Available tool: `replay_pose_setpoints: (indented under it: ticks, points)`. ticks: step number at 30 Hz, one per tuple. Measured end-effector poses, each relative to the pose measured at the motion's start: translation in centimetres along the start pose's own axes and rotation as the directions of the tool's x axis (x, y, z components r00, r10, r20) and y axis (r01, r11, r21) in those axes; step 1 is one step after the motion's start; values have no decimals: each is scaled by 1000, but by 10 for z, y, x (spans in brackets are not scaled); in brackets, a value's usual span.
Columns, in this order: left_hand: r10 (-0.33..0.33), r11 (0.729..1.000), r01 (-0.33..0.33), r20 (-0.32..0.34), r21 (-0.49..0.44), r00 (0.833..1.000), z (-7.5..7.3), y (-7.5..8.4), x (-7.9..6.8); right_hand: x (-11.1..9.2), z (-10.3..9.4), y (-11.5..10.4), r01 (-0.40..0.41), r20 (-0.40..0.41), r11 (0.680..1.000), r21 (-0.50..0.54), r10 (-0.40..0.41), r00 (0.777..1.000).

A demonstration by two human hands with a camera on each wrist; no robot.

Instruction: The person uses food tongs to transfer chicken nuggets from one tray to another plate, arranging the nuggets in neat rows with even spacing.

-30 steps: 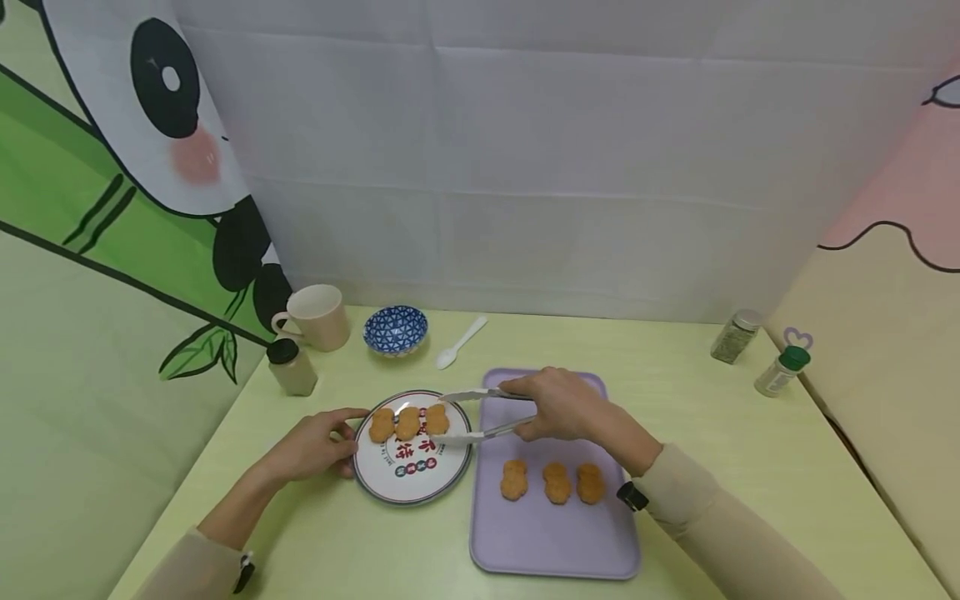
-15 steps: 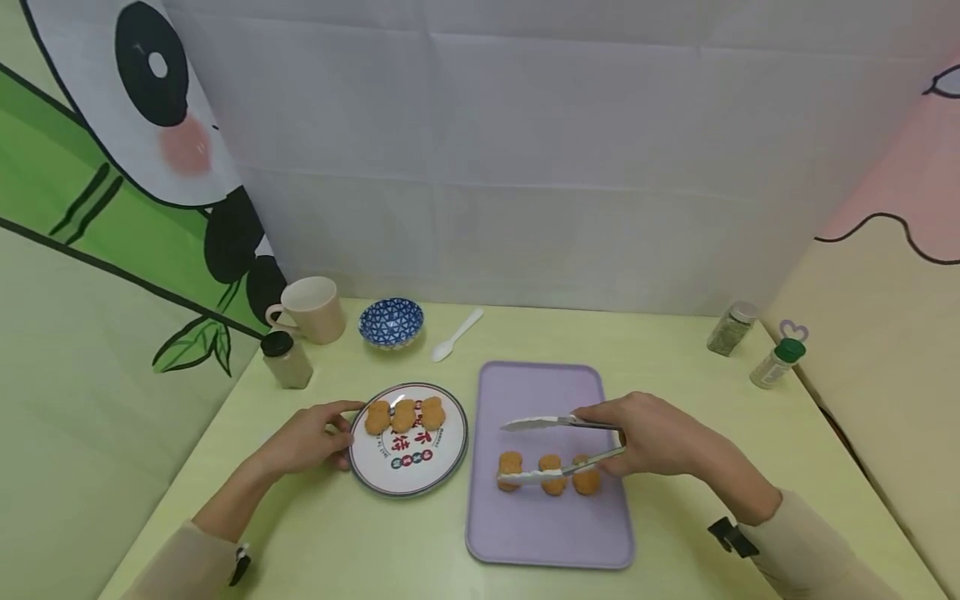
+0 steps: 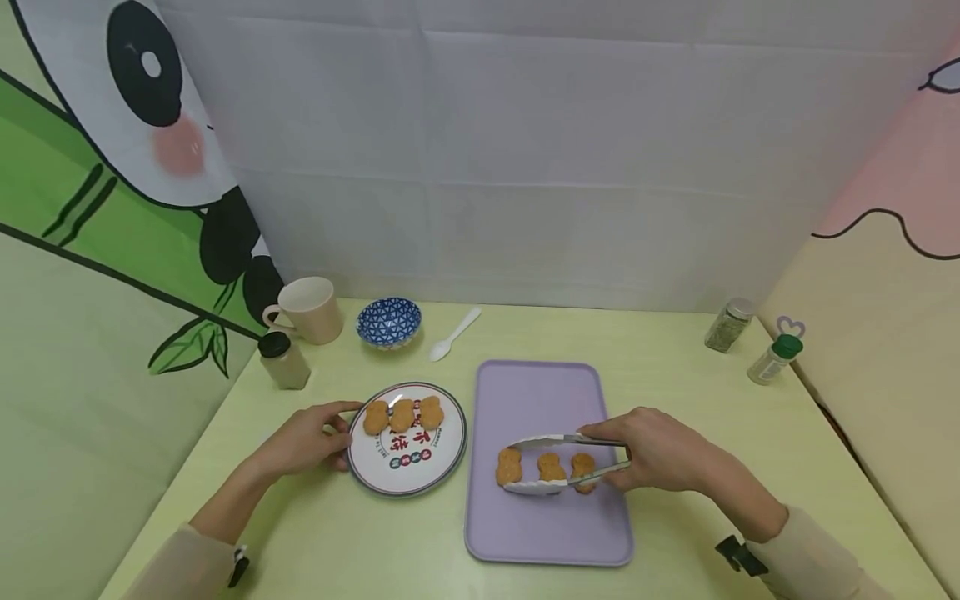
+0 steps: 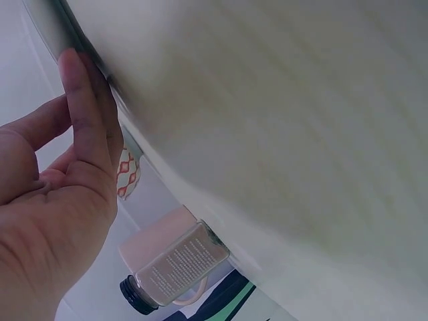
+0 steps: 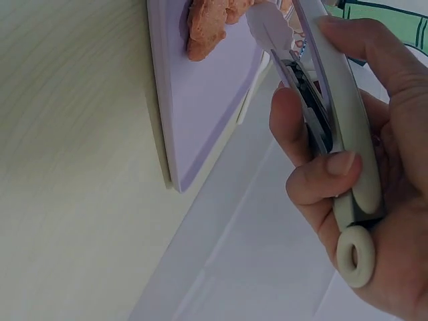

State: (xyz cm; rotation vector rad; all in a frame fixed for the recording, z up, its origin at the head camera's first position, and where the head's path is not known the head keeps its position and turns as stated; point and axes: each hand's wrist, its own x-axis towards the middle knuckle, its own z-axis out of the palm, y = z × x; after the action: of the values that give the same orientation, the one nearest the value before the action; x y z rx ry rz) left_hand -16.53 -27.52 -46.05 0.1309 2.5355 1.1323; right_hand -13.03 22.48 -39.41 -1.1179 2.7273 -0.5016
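Observation:
My right hand point(image 3: 663, 450) grips a pair of tongs point(image 3: 562, 440) with white tips and pale handles. The tongs are spread, one arm on each side of the middle nugget point(image 3: 551, 467) on the lilac tray point(image 3: 543, 533). A nugget point(image 3: 509, 467) lies to its left and another point(image 3: 582, 468) to its right, partly behind the lower arm. Three more nuggets point(image 3: 402, 415) sit in a row on the white printed plate point(image 3: 405, 479). My left hand point(image 3: 303, 440) touches the plate's left rim. The right wrist view shows fingers point(image 5: 314, 180) curled round the tongs.
A pink mug point(image 3: 311, 312), a black-capped bottle point(image 3: 285, 362), a blue patterned bowl point(image 3: 388, 323) and a white spoon point(image 3: 453, 335) stand or lie behind the plate. Two seasoning jars, one clear-lidded point(image 3: 729, 325) and one green-lidded point(image 3: 776, 358), stand at the back right corner.
My right hand has moved the tongs from over the plate, back over the tray, and down around the middle nugget. The left hand stays at the plate's rim.

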Motion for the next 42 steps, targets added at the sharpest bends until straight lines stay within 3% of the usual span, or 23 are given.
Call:
replay_pose_setpoints:
  ticks: [6, 10, 15, 20, 25, 31, 42]
  points:
    - [-7, 1000, 7, 7, 0, 1000, -1, 1, 0, 2, 0, -1, 9, -15, 1000, -5, -9, 1000]
    - [-9, 1000, 9, 15, 8, 1000, -1, 4, -1, 14, -6, -9, 34, -69, 999, 11, -33, 997]
    - [-4, 1000, 4, 7, -1, 1000, -3, 8, -2, 58, -7, -35, 88, -96, 996, -10, -89, 991]
    - [-14, 1000, 15, 12, -18, 1000, -3, 6, -4, 109, 8, -64, 138, -37, 990, -21, -139, 990]
    - [-16, 1000, 17, 22, -18, 1000, -2, 2, -1, 139, 27, -78, 140, 19, 990, -11, -140, 990]
    - [4, 1000, -4, 16, 1, 1000, -2, 3, 0, 150, 36, -83, 110, 40, 994, -6, -110, 993]
    - [-18, 1000, 18, 18, -21, 1000, -3, 2, 0, 145, 36, -83, 72, 29, 996, 48, -74, 997]
